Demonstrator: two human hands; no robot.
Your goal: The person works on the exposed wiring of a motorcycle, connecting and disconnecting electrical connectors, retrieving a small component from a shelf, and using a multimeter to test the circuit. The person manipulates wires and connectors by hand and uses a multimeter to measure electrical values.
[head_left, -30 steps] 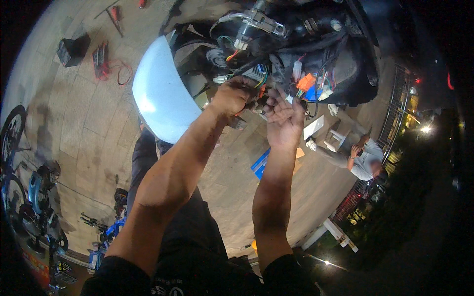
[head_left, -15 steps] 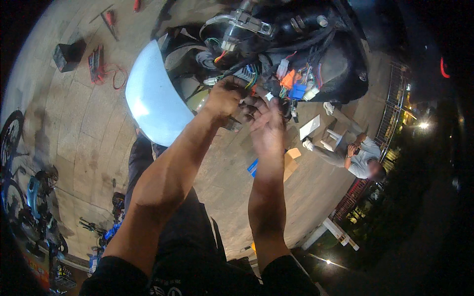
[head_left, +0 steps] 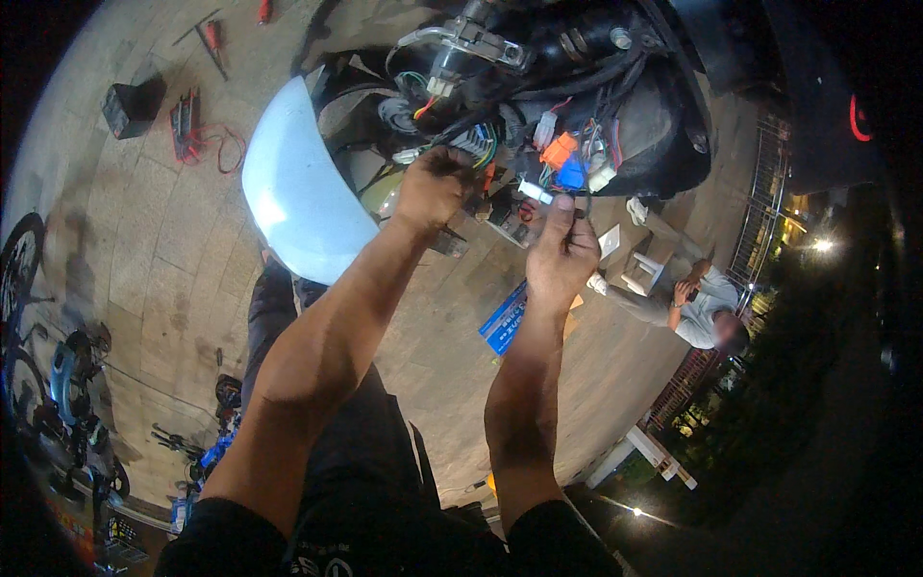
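My left hand (head_left: 437, 183) is closed among dark wiring beside an opened scooter front (head_left: 654, 125); what its fingers hold is hidden. My right hand (head_left: 567, 231), lower and farther right, is closed on wiring, with a white connector (head_left: 534, 190) at its thumb tip. Orange (head_left: 560, 147) and blue (head_left: 572, 173) connectors hang just above that hand among thin coloured wires. A pale blue curved body panel (head_left: 298, 192) is left of my hands. A metal fitting (head_left: 471, 43) and black cables are above them.
A red-leaded tool (head_left: 187, 125), black box (head_left: 130, 106) and red-handled tools (head_left: 213, 38) lie on the paving (head_left: 163, 260). Bicycles (head_left: 67, 385) stand lower left. A blue box (head_left: 505, 322) lies below my hands. At right, another person (head_left: 711, 317) is beside a stool (head_left: 649, 274), near a fence (head_left: 750, 240).
My right hand has turned from palm up to closed on wiring and moved slightly down, apart from my left. The white connector now shows above its thumb. My left hand stays closed.
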